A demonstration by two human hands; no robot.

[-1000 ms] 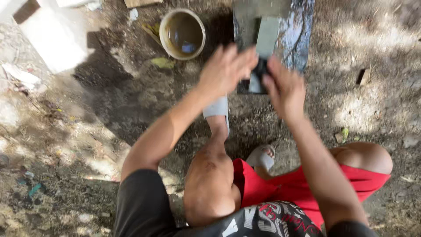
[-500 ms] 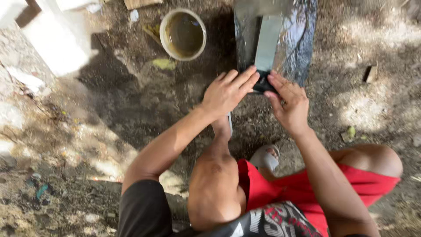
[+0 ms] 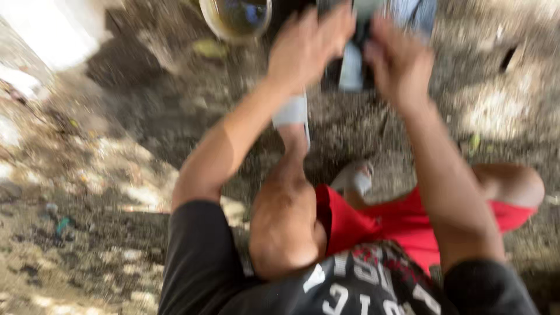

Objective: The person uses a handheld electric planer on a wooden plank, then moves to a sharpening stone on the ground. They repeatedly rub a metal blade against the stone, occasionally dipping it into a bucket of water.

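The view is motion-blurred. My left hand (image 3: 309, 46) and my right hand (image 3: 396, 58) are side by side at the top of the frame, both on a flat grey metal blade (image 3: 352, 69) with a dark handle. The blade lies on a dark wet slab (image 3: 421, 13), which is mostly cut off by the top edge. The left hand's fingers press down over the handle end, and the right hand grips it from the right. The blade's far end is out of view.
A round bowl of water (image 3: 236, 17) stands on the dirt just left of the slab. A white block (image 3: 52, 29) lies at the top left. My bent knee (image 3: 283, 227) and my sandalled feet (image 3: 356, 178) are below the hands, on bare ground with scattered litter.
Both hands and the blade have shifted toward the top of the frame, further along the slab. The view has tilted down and turned blurry. The bowl is now cut off by the top edge.
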